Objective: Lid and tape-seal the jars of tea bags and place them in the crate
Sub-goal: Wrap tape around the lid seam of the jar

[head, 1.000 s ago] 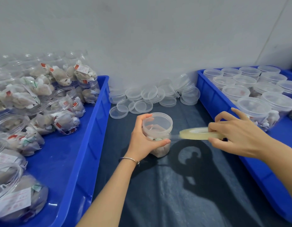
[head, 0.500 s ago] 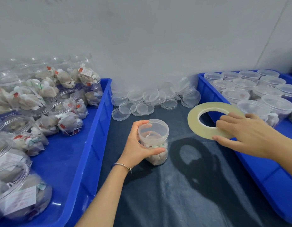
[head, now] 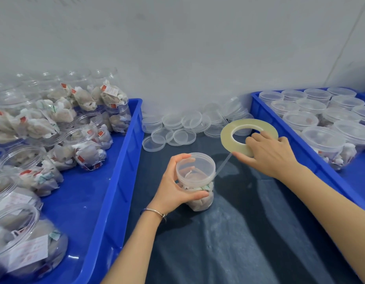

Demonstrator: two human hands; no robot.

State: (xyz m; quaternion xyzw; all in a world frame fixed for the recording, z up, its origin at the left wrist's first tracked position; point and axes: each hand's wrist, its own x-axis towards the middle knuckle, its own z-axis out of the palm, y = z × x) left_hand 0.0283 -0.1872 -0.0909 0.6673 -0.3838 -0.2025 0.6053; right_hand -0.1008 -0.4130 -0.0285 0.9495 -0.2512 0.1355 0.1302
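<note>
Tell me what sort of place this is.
Probably a small hand-packing station for tea. A blue crate of open jars stuffed with tea bags stands on the left, another crate of lidded jars on the right, with loose lids piled by the wall and a tape roll in use.

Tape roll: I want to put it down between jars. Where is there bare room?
Free: dark cloth between both crates, nearer you than the jar. Crowded: loose lids by the wall, left crate of open jars, right crate of lidded ones.
</note>
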